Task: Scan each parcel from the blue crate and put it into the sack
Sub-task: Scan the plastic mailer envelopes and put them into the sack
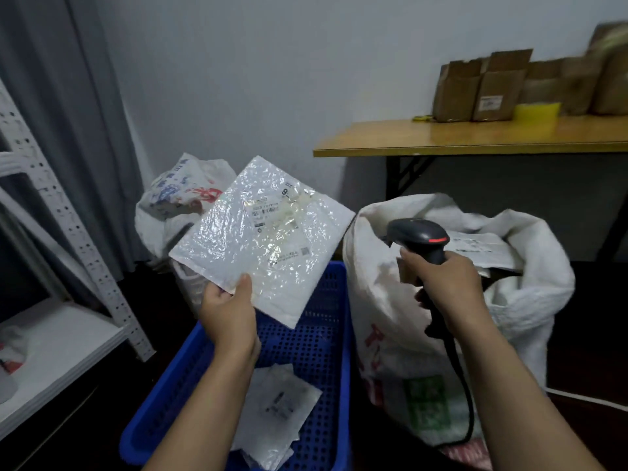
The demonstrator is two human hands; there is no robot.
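Observation:
My left hand (228, 314) pinches the lower corner of a white bubble-mailer parcel (261, 236) and holds it up above the blue crate (316, 355), label side toward me. My right hand (448, 287) grips a black barcode scanner (419, 237) by its handle, head turned left toward the parcel, its cable trailing down. A white woven sack (390, 317) stands open on the right behind the scanner, with parcels lying inside. More white parcels (277, 416) lie in the crate's bottom.
A second filled white sack (176, 198) stands behind the crate against the wall. A white metal shelf rack (61, 328) is at the left. A wooden table (475, 137) at the back right carries cardboard boxes (482, 90).

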